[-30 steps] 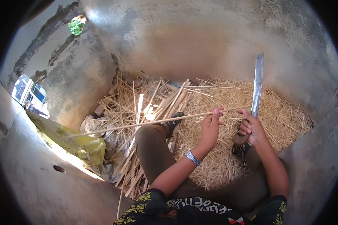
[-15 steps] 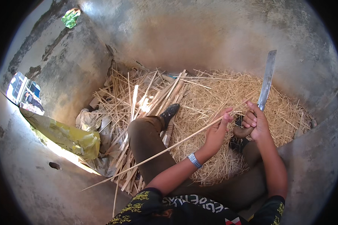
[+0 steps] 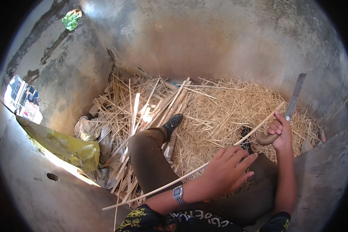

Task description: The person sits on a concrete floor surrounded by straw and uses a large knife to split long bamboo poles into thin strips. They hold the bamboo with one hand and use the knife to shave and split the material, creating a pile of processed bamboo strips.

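Note:
My right hand (image 3: 279,133) is closed round the curved wooden handle (image 3: 266,139) of a machete, its long blade (image 3: 296,94) pointing up and away to the right. A thin pale bamboo strip (image 3: 174,181) slants from the lower left up to the right, and its upper end passes close by my right index finger; whether that finger touches it I cannot tell. Over the strip's middle lies my left hand (image 3: 230,170), back upward, fingers stretched out and apart. Part of the strip is hidden behind it.
Pale shavings (image 3: 212,116) cover the floor ahead. Longer split strips (image 3: 170,102) are heaped left of them, beyond my bent knee (image 3: 143,150). A yellow sheet (image 3: 73,150) hangs at the left opening. Stained concrete walls (image 3: 181,42) stand close around.
My left hand has moved down toward me, its fingers opening from round the strip. My right hand has shifted right and slightly down with the machete, whose blade leans further right.

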Motion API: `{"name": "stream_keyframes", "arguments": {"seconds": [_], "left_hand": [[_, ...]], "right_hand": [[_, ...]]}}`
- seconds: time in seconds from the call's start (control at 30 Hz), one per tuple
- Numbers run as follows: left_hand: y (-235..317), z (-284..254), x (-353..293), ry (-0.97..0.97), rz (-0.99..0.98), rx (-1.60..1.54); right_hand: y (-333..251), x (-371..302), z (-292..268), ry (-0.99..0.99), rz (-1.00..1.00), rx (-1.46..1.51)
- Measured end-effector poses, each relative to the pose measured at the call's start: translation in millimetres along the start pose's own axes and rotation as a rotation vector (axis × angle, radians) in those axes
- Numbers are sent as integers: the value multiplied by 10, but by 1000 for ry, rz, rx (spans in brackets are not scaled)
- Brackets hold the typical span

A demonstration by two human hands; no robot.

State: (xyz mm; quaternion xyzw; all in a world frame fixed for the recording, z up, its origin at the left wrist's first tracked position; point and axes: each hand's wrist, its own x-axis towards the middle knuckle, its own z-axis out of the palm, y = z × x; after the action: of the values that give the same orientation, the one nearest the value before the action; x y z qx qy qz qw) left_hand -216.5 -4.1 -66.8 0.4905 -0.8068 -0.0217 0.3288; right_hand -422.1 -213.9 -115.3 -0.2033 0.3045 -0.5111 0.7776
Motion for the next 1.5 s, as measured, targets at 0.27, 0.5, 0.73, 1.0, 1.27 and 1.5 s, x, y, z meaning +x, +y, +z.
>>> {"name": "stream_keyframes", "arguments": {"seconds": [0.27,0.5,0.73,1.0,1.27,1.5], "left_hand": [[-316,-70,-349,-590,-515,204],[-487,-121,-261,-339,-684,5],[-789,59,-433,-21,-593,-460],[-942,-208,-405,-207,-1025,-1527],[-1066,97,-454,-384,-1104,-1641],[-1047,470,-430,-326,-1222,-1750]], "right_hand": [[-324,37,-106,110,-171,-80],[73,109,-120,263,-321,-582],[569,-129,177,-83,-1192,-1872],[274,47,-20,80,-1127,-1951],[491,-75,39,-181,-977,-2134],[553,181,-47,-39,-650,-2394]]}}
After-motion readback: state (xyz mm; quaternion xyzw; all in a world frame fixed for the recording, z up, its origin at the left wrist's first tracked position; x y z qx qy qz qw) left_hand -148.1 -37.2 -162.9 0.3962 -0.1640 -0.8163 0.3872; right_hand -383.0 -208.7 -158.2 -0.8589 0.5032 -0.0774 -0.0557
